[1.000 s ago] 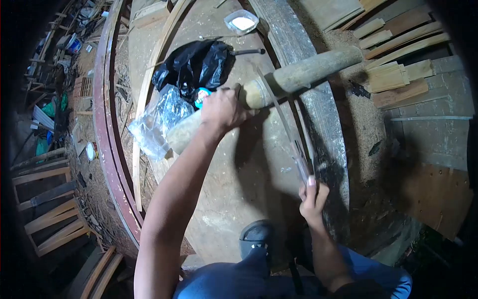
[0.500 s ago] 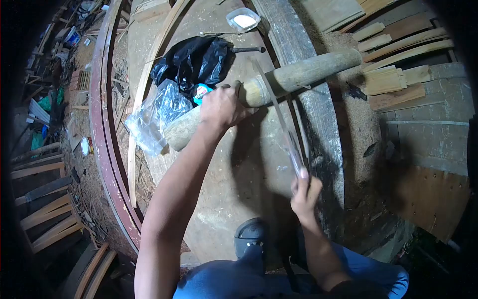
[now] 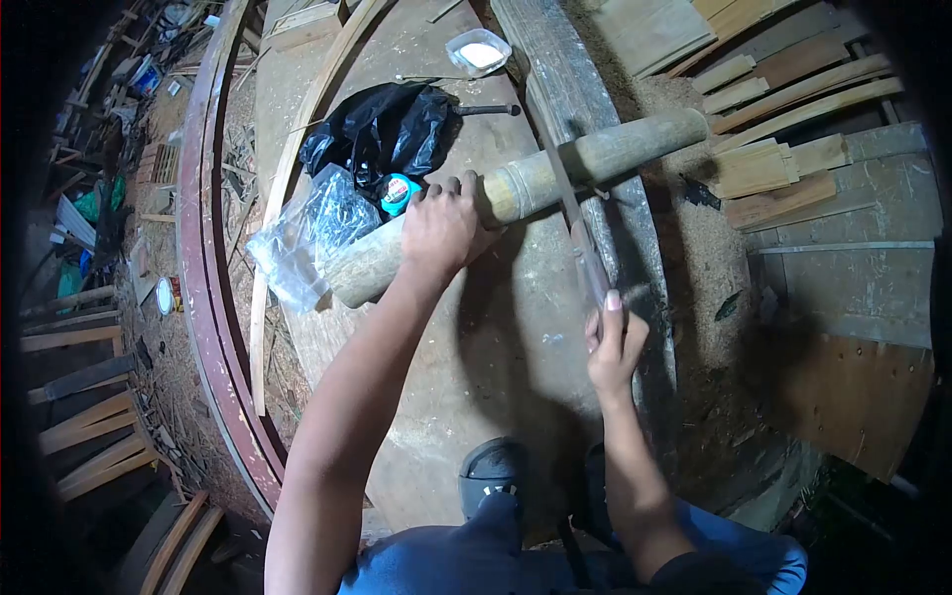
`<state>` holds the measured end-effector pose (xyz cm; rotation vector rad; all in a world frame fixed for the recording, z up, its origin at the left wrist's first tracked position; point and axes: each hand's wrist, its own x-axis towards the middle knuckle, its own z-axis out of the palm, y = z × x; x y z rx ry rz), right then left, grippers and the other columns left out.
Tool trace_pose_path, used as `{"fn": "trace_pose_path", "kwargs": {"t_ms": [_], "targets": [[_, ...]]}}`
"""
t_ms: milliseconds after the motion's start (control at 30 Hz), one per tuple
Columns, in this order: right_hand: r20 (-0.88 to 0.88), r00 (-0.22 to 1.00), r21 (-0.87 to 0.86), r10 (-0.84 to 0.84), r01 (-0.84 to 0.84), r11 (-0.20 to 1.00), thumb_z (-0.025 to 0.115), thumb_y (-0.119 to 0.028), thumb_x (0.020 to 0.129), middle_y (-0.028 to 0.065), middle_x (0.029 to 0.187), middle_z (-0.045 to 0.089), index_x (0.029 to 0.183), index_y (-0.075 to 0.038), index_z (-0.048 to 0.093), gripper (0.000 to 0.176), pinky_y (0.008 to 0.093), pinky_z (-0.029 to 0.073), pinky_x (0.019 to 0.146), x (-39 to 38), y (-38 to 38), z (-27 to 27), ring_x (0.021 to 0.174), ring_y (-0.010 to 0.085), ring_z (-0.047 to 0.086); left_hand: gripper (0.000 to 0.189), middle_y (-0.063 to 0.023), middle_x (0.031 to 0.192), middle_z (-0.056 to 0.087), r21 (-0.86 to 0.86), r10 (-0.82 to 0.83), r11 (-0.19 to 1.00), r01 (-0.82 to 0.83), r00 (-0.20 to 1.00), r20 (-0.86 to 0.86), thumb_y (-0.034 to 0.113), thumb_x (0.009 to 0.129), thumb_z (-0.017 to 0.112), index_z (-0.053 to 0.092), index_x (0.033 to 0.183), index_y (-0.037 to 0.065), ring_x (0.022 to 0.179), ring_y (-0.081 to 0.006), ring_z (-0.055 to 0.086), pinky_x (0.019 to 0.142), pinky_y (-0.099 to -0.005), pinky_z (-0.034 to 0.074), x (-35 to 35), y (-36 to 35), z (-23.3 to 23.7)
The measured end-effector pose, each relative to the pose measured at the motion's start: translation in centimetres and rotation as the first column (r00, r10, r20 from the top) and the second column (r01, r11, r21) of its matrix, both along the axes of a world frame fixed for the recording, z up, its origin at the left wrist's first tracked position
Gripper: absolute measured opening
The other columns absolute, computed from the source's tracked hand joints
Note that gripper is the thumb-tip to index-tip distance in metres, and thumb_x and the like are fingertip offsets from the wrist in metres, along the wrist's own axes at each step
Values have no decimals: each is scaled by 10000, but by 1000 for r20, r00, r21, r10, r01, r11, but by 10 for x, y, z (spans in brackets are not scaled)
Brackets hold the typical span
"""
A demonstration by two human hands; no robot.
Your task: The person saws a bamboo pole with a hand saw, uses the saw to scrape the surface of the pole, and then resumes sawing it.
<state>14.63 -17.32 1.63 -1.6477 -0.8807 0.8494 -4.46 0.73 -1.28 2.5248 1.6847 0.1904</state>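
A thick greenish-grey bamboo pole (image 3: 625, 154) lies slantwise across the work surface, with a pale ringed node near its middle. My left hand (image 3: 438, 230) is wrapped over the pole left of that node. In my right hand (image 3: 615, 347) is the handle of a machete (image 3: 570, 203), its long narrow blade pointing away from me. The blade crosses the pole just right of the node; motion blur hides whether it touches. Beside my left hand are a blue tape measure (image 3: 397, 193), a clear plastic bag (image 3: 317, 233) and a black plastic bag (image 3: 387, 129).
The pole rests on a wooden board (image 3: 476, 397) and a heavy grey beam (image 3: 635, 268). A small container of white material (image 3: 480, 52) and a dark metal rod (image 3: 488, 109) lie farther back. A curved reddish plank (image 3: 213, 317) runs along the left; cut wood pieces (image 3: 764, 174) lie right.
The machete and my right hand have shifted slightly right, and the blade now crosses the pole farther right of the node. My left hand stays on the pole. The view has moved a little.
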Motion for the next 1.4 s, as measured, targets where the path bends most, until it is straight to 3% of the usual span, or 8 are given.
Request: {"fn": "trace_pose_path", "kwargs": {"t_ms": [133, 333, 700, 800, 900, 1000, 1133, 1400], "targets": [[-34, 996, -3, 78, -78, 997, 511, -377, 1045, 21, 524, 501, 599, -24, 535, 569, 307, 327, 494, -2, -10, -12, 483, 118, 477, 676, -143, 1095, 691, -86, 96, 991, -99, 995, -36, 529, 733, 805, 589, 1169, 60, 1063, -327, 673, 918, -470, 515, 11, -7, 7], [-24, 994, 9, 103, -102, 995, 467, -389, 1065, -1, 523, 456, 583, -55, 474, 586, 266, 283, 462, -12, -6, -14, 461, 86, 412, 628, -152, 1029, 683, 18, 84, 996, -84, 996, 6, 495, 721, 808, 586, 1110, 55, 1015, -328, 680, 868, -456, 539, 10, -8, -2], [-60, 994, -115, 93, -99, 988, 512, -381, 1047, -3, 483, 463, 566, -45, 503, 587, 310, 292, 445, -9, -46, 16, 428, 111, 446, 651, -186, 1006, 695, -64, 70, 996, -66, 996, 58, 507, 697, 823, 575, 1062, 29, 967, -353, 696, 861, -444, 557, 4, 2, -2], [-37, 996, -156, 86, -91, 984, 511, -412, 1053, -27, 486, 456, 565, -63, 494, 600, 302, 298, 455, -14, 19, 21, 431, 100, 443, 645, -191, 1011, 697, -27, 59, 998, -57, 995, 82, 502, 701, 824, 579, 1063, 27, 959, -356, 699, 861, -441, 559, 5, -1, -5], [39, 983, -7, 179, -179, 984, 473, -475, 1058, -29, 485, 442, 583, -76, 486, 620, 281, 284, 442, -21, 62, 3, 428, 87, 423, 634, -190, 1007, 698, -27, 52, 998, -50, 996, 74, 496, 703, 823, 584, 1054, 25, 947, -357, 701, 862, -441, 559, 4, 3, 0], [142, 967, -98, 211, -199, 975, 468, -463, 1061, -23, 483, 447, 582, -72, 480, 618, 274, 270, 432, -15, 22, 19, 415, 84, 418, 629, -191, 1000, 699, -32, 51, 998, -48, 995, 87, 494, 702, 822, 589, 1047, 23, 945, -355, 702, 860, -442, 559, 4, 1, -2], [-65, 993, -209, 97, -109, 972, 487, -455, 1051, -7, 482, 460, 535, -57, 474, 652, 315, 307, 465, 3, -36, 44, 455, 109, 461, 668, -193, 978, 692, 61, 71, 995, -77, 994, 85, 552, 690, 820, 580, 1040, 35, 940, -337, 702, 841, -426, 567, 6, -3, -9], [124, 970, -73, 210, -202, 977, 448, -441, 1071, -5, 470, 452, 543, -59, 478, 652, 305, 297, 451, -16, 63, 26, 423, 109, 434, 635, -190, 983, 708, -13, 44, 999, -43, 995, 91, 506, 695, 831, 591, 1037, 28, 944, -338, 710, 852, -433, 562, 2, 5, -4]]}}
